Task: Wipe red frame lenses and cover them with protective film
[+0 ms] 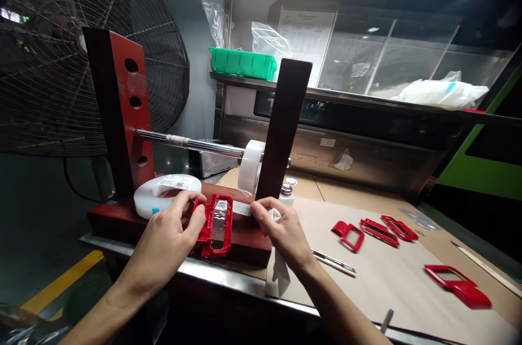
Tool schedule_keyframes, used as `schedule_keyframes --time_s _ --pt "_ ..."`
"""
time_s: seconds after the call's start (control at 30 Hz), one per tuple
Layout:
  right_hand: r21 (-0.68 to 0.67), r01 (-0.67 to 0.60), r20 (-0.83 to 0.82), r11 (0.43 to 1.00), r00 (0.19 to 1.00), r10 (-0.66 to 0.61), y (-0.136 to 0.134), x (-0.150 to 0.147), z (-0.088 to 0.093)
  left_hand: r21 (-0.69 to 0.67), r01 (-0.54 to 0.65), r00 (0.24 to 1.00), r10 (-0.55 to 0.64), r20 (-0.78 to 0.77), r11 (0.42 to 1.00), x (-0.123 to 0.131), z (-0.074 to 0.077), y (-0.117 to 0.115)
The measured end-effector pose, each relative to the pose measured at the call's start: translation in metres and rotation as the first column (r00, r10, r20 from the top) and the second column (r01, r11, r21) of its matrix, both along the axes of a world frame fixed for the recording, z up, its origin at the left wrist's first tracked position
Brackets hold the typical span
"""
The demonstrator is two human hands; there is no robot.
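Observation:
My left hand (169, 236) grips a red plastic frame (228, 225) by its left side, thumb and fingers pinched on it. A clear film with a small printed code shows in the frame's opening. My right hand (283, 225) is closed at the fingertips on the right end of a thin clear strip with a printed label (242, 208), just right of the frame. White film hangs beneath the right hand. Behind them, a white roll (250, 167) sits on a metal rod (199, 145) of the dark red stand (122, 100). A flat labelled roll (149, 201) lies on the stand's base.
Several red plastic parts (379, 232) lie on the paper-covered table (326, 301) at the right, near a cutter knife (334, 263). A white bottle (287, 194) stands behind the upright. A large fan (163, 51) is at the left; a green basket (243, 64) sits on the shelf.

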State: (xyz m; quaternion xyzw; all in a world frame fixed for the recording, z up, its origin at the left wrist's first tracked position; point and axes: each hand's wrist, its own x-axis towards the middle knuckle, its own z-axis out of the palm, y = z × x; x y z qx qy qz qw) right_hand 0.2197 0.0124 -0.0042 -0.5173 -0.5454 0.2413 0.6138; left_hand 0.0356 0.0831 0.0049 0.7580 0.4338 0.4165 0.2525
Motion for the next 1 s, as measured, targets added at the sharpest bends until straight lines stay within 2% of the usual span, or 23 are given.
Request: schedule_keyframes --time_s 0.1,0.23,0.47,0.7,0.83,1.0 --pt "-0.024 -0.02 -0.079 1.0 0.997 0.018 0.011 0.004 -0.002 0.064 -0.04 0.997 0.044 -0.062 0.997 0.0 0.001 -0.001" --pt "-0.023 -0.053 -0.154 0.998 0.987 0.049 0.019 -0.001 -0.003 0.124 -0.036 0.996 0.046 -0.077 0.992 0.002 0.002 -0.002" --pt "-0.013 -0.049 -0.243 0.999 0.969 0.045 0.02 -0.005 -0.006 0.115 -0.014 0.998 0.02 -0.055 0.993 0.004 -0.001 -0.001" --pt "-0.045 -0.099 -0.272 0.994 0.959 0.083 -0.003 -0.017 -0.012 0.115 0.018 0.998 -0.01 -0.069 0.993 0.015 -0.008 -0.004" --pt "-0.099 -0.15 -0.308 0.984 0.945 0.113 -0.022 -0.029 -0.022 0.117 -0.009 0.999 0.012 -0.03 0.993 0.023 -0.009 -0.008" --pt "-0.128 -0.159 -0.315 0.979 0.942 0.111 -0.035 -0.037 -0.035 0.099 0.018 0.999 -0.021 0.034 0.995 0.032 -0.005 -0.013"
